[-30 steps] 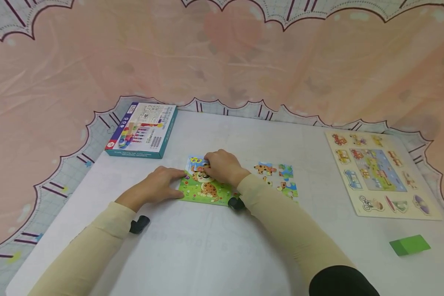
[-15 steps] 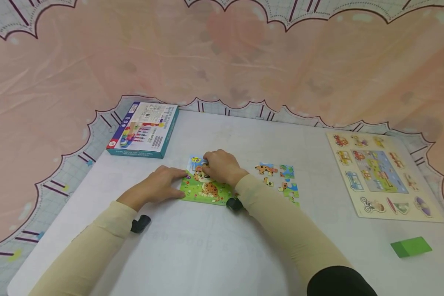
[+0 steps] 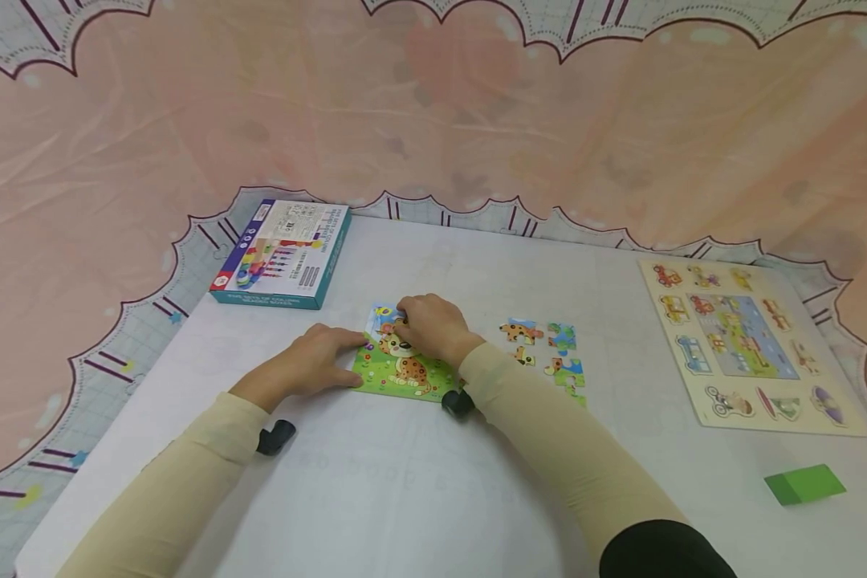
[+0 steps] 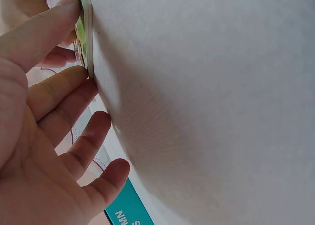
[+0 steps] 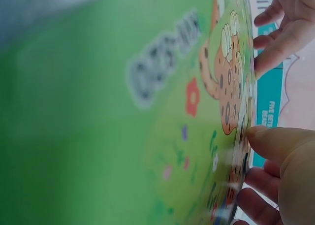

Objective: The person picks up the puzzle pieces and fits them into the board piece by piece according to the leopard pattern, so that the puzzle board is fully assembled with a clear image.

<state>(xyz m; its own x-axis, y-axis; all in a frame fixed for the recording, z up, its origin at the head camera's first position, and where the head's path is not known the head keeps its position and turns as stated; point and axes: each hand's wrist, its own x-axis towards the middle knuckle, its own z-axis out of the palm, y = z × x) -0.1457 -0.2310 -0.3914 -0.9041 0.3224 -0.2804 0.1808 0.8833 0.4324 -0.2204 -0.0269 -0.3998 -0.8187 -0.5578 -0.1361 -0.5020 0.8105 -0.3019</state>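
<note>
Puzzle board (image 3: 384, 380) flat on table (image 3: 332, 506); left hand (image 3: 305, 359) spread, touching its left edge; right hand (image 3: 437, 325) over its far part, can't tell if pinching; loose pieces (image 3: 567, 371) rightward, right hand nearer.

From above the near side of the table (image 3: 376, 490), the head view faces forward and down, far enough off to hold left hand (image 3: 303, 363), right hand (image 3: 439, 331), board (image 3: 406, 371) and box (image 3: 282, 253). The left wrist view skims the table sideways, close in; the right looks across the board, closer still. Both share hands, board and part of the box.
</note>
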